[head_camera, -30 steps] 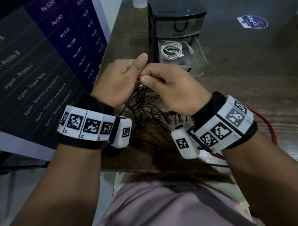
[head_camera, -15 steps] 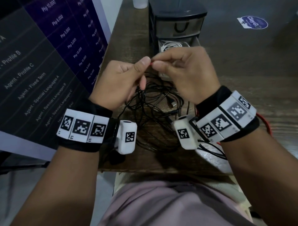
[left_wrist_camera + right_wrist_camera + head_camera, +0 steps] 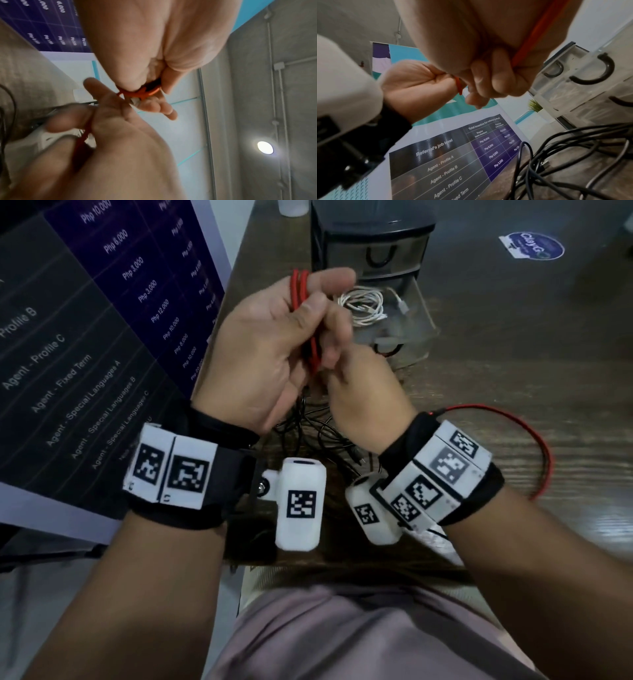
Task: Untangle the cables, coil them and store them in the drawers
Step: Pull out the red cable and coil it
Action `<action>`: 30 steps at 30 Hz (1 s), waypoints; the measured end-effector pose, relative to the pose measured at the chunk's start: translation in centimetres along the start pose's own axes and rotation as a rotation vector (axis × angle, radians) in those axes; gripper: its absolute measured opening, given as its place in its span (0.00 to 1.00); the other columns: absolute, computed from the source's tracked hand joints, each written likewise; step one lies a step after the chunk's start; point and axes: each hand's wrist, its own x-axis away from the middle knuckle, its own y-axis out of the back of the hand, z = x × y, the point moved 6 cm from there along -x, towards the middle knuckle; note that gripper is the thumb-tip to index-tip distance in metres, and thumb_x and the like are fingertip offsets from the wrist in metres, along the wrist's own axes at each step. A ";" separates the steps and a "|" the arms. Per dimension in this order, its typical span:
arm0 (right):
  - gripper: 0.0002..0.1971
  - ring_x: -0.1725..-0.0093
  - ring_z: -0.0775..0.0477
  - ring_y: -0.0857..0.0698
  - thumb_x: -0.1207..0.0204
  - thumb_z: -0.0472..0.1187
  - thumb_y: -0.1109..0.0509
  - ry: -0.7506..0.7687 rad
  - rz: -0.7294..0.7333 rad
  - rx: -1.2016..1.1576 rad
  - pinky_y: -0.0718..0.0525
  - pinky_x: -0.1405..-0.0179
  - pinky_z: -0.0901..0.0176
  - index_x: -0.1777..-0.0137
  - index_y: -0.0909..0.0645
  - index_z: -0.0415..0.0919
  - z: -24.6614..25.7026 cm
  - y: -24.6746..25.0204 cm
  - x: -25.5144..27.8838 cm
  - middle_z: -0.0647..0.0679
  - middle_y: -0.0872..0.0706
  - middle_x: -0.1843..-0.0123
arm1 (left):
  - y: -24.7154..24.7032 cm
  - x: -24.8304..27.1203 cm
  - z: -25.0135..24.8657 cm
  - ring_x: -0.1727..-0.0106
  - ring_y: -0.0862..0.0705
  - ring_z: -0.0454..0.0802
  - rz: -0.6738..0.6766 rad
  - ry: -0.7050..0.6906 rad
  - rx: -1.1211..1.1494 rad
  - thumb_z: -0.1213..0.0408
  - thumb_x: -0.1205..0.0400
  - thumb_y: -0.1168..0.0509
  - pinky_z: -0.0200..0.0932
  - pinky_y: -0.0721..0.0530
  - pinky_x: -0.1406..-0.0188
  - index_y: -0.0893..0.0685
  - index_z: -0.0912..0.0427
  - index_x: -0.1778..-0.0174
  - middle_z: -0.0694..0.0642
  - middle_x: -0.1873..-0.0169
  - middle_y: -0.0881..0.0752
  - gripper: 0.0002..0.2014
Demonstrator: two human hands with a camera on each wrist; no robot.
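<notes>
Landmark = drawer unit (image 3: 370,244) at the far end of the counter (image 3: 513,378). Nearest the camera, well in front of the unit: black cable tangle (image 3: 322,436) lying on the counter under both wrists. Above it, between tangle and unit, left hand (image 3: 274,344) is raised palm-up, grip closed on the red cable (image 3: 301,302), with several strands running across the palm and over the fingers, thumb pressing them down. Right hand (image 3: 363,392) sits just below and right of the left, grip pinched on the same red cable near its lower end. A slack loop of it swings out right of the right wrist over the counter, well short of the unit. Head view alone shows that loop and the drawers' contents. Left wrist view adds the red strands bunched under the thumb, but it's blurred. Right wrist view shows red cable (image 3: 537,32) running along the right palm into curled fingers (image 3: 489,81), plus black cables (image 3: 573,155) on the counter at the unit's foot. Containers: top drawer (image 3: 380,254) is closed, contents not visible; the drawer below (image 3: 404,330) is pulled out and holds a coiled white cable (image 3: 363,304). Left of the unit, a printed price banner (image 3: 85,337) stands along the counter edge.
</notes>
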 end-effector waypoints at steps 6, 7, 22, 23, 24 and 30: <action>0.19 0.70 0.64 0.27 0.14 0.33 0.42 0.024 0.235 0.037 0.30 0.67 0.75 0.64 0.32 0.57 1.3 -1.4 1.1 0.63 0.28 0.72 | 2.1 0.2 -0.3 0.55 0.15 0.47 -0.227 -0.059 0.122 0.73 0.11 0.50 0.40 0.17 0.49 0.28 0.71 0.29 0.61 0.45 0.10 0.15; 0.16 0.71 0.64 0.27 0.12 0.36 0.42 0.029 0.263 0.049 0.31 0.68 0.75 0.61 0.31 0.55 1.6 -1.4 1.3 0.62 0.28 0.72 | 2.3 0.1 -0.4 0.53 0.14 0.48 -0.253 -0.081 0.088 0.73 0.11 0.50 0.41 0.17 0.47 0.29 0.72 0.28 0.61 0.43 0.11 0.16; 0.06 0.60 0.61 0.12 0.23 0.44 0.24 0.153 0.171 -0.027 0.16 0.55 0.69 0.56 0.09 0.43 3.2 4.7 0.2 0.55 0.09 0.62 | 2.5 0.8 1.3 0.83 0.21 0.47 -0.215 0.002 -0.790 0.50 0.10 0.45 0.39 0.28 0.81 0.16 0.64 0.70 0.55 0.83 0.19 0.28; 0.06 0.61 0.60 0.11 0.24 0.45 0.23 0.159 0.132 -0.034 0.15 0.56 0.68 0.57 0.09 0.43 3.1 5.0 0.1 0.54 0.09 0.63 | 2.2 0.9 1.2 0.86 0.24 0.47 -0.217 0.012 -0.777 0.48 0.10 0.46 0.37 0.31 0.83 0.17 0.65 0.73 0.55 0.86 0.22 0.31; 0.06 0.63 0.57 0.11 0.26 0.45 0.21 0.162 0.086 -0.050 0.13 0.56 0.62 0.57 0.10 0.43 2.9 5.3 -0.1 0.53 0.09 0.65 | 1.9 1.0 1.1 0.88 0.27 0.46 -0.216 0.013 -0.759 0.48 0.10 0.47 0.36 0.32 0.84 0.19 0.66 0.75 0.55 0.89 0.24 0.33; 0.09 0.64 0.41 0.12 0.27 0.46 0.21 0.199 -0.195 -0.185 0.14 0.61 0.41 0.54 0.09 0.41 1.5 6.4 -0.6 0.43 0.08 0.62 | 2.0 1.1 1.4 0.89 0.41 0.48 -0.153 0.088 -0.463 0.51 0.10 0.45 0.41 0.45 0.86 0.35 0.59 0.79 0.51 0.89 0.36 0.30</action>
